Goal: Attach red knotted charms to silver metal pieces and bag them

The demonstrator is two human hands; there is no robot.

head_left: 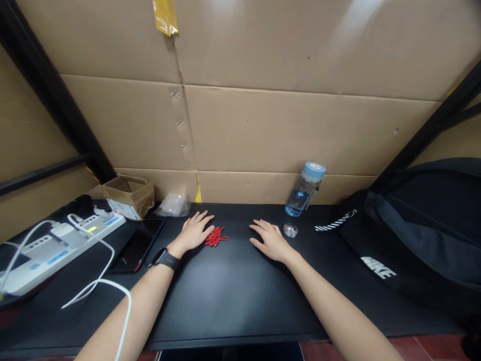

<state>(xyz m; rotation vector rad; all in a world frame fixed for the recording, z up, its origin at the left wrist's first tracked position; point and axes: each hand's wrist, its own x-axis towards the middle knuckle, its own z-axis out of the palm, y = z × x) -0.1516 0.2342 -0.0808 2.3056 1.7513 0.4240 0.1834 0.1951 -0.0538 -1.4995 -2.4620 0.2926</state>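
My left hand (193, 232) lies palm down on the black table (225, 301), fingers spread, with a watch on the wrist. Right beside its thumb is a small red knotted cord (216, 236); the hand does not grip it. My right hand (271, 240) also rests palm down with its fingers apart and nothing in it. Just to the right of that hand sits a small clear round object (290, 230), perhaps a roll of tape. Behind it a transparent bottle with a blue lid (305, 189) stands near the cardboard wall.
At the left are a white power strip (60, 253) with cables, a dark tablet (137, 246), an open cardboard box (130, 195) and a clear plastic bag (174, 204). A black backpack (421, 230) and a striped strap (335, 222) lie at the right.
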